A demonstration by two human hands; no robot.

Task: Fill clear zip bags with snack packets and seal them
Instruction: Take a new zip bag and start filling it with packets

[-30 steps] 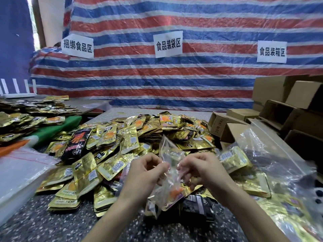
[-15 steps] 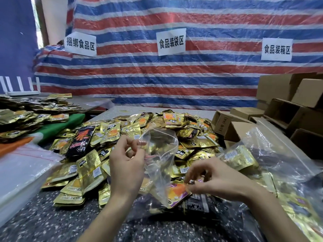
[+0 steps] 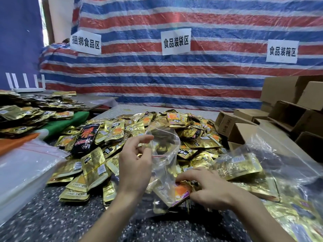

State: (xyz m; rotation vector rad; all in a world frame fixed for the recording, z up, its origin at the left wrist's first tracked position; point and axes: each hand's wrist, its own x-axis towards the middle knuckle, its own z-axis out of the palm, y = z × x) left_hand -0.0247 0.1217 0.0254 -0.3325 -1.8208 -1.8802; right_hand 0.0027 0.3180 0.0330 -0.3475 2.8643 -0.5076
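The right hand (image 3: 208, 187) has dropped from the zip bag (image 3: 166, 151) to grip a packet (image 3: 180, 192) — the left hand (image 3: 138, 161) pinches its rim; filling likely begins.

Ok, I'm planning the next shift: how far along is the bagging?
Done: some bagged packets lie at the right, seal unclear. In hand: the left hand holds an empty-looking zip bag open while the right hand rests on an orange-printed packet. Left: a big pile of loose packets, plus sealing.

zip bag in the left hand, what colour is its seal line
Red, a thin seal line on the clear zip bag; head view shows it best.
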